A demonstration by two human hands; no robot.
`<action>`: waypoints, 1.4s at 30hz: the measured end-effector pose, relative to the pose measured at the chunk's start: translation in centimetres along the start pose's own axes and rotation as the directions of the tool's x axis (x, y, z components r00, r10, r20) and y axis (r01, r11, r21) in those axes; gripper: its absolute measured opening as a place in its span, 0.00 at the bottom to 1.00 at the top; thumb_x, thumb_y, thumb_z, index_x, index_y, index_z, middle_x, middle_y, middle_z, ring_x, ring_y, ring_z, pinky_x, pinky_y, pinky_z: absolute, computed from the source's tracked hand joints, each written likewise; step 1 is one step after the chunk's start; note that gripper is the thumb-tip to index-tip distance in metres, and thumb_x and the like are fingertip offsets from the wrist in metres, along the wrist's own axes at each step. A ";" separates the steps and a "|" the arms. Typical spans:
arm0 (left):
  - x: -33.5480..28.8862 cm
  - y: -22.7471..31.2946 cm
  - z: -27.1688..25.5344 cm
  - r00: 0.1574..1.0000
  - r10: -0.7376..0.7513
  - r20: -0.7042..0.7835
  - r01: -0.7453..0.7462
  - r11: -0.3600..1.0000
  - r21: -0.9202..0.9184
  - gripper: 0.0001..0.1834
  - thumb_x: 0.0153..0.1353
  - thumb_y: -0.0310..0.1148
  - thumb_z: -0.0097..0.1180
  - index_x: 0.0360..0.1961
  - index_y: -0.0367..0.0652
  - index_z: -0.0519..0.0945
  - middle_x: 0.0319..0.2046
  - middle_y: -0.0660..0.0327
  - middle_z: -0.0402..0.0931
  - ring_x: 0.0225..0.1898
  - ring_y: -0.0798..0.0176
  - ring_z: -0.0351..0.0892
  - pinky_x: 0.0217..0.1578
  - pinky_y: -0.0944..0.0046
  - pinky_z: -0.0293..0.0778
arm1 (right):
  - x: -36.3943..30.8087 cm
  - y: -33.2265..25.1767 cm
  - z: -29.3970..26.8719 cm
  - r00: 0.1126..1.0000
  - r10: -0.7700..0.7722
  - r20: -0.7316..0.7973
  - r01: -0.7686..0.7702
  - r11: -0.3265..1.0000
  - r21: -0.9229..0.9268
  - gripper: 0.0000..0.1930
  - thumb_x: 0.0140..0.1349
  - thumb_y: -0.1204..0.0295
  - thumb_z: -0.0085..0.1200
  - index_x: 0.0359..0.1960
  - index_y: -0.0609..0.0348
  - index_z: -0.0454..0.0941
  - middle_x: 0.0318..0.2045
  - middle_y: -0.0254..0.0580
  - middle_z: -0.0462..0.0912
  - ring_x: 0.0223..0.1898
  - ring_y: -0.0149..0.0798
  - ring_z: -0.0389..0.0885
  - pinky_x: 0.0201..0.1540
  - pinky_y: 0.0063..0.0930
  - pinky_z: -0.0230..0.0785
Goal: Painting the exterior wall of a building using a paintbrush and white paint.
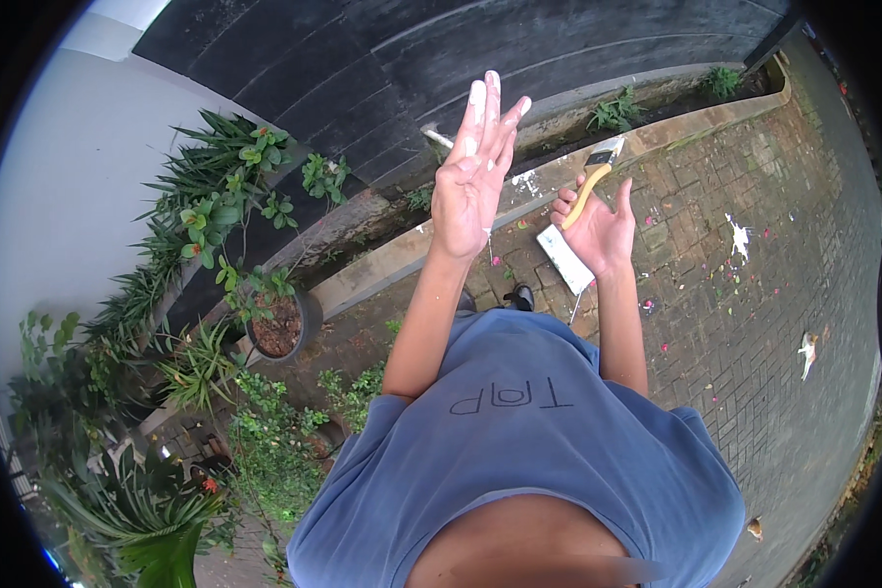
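My left hand point(468, 201) is raised in front of me, its fingers stretched out and smeared with white paint. A thin pale piece point(438, 137) shows beside its fingers; whether the hand touches it cannot be made out. Lower and to the right, my right hand point(601, 233) is turned palm up. Its fingers curl round the yellow handle of a paintbrush point(584, 198), while the thumb sticks out to the side. White paint covers the bristles, which point up and away from me. Behind that hand is a white oblong thing point(562, 257), partly hidden by the hand.
A low kerb point(363, 279) runs before a dark wall point(333, 88). Plants and a potted shrub point(282, 328) crowd the left. White paint point(738, 238) is splashed on the brick paving point(701, 323). Farther right is a white-and-orange cat point(808, 355).
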State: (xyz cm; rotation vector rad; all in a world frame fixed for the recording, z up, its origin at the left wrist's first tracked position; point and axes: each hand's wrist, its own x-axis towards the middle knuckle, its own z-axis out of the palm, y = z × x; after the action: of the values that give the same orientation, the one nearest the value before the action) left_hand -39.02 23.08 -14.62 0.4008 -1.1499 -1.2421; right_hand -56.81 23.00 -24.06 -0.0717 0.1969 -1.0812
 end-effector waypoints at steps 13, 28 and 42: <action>0.3 2.5 -1.5 0.996 0.023 -0.081 -0.022 1.000 0.020 0.38 0.59 0.42 0.32 0.68 0.41 0.37 0.69 0.58 0.34 0.68 0.47 0.45 0.66 0.51 0.39 | 3.0 1.9 0.0 0.996 0.093 0.012 -0.093 0.995 -0.021 0.34 0.59 0.37 0.34 0.43 0.60 0.66 0.33 0.43 0.64 0.34 0.39 0.63 0.39 0.30 0.61; -0.8 3.5 -3.8 0.996 0.075 -0.039 -0.073 0.995 0.064 0.36 0.61 0.43 0.29 0.68 0.43 0.36 0.70 0.61 0.34 0.68 0.48 0.45 0.66 0.52 0.38 | 3.3 3.8 0.0 0.995 0.100 0.001 -0.100 0.994 -0.034 0.34 0.60 0.37 0.34 0.43 0.60 0.66 0.32 0.43 0.64 0.34 0.39 0.63 0.39 0.31 0.61; -1.3 4.4 -3.1 0.987 -0.013 -0.163 0.017 1.000 0.018 0.35 0.61 0.39 0.29 0.68 0.42 0.36 0.70 0.62 0.34 0.67 0.48 0.47 0.66 0.52 0.41 | 2.8 4.5 -0.1 0.996 0.089 -0.032 -0.089 0.996 -0.023 0.34 0.60 0.37 0.34 0.43 0.61 0.65 0.32 0.43 0.65 0.34 0.39 0.64 0.39 0.31 0.61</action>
State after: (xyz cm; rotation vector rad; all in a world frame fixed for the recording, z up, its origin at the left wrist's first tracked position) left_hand -33.95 24.71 -13.05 0.5167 -1.0220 -1.1892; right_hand -51.69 22.67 -25.21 -0.0671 0.2391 -0.9916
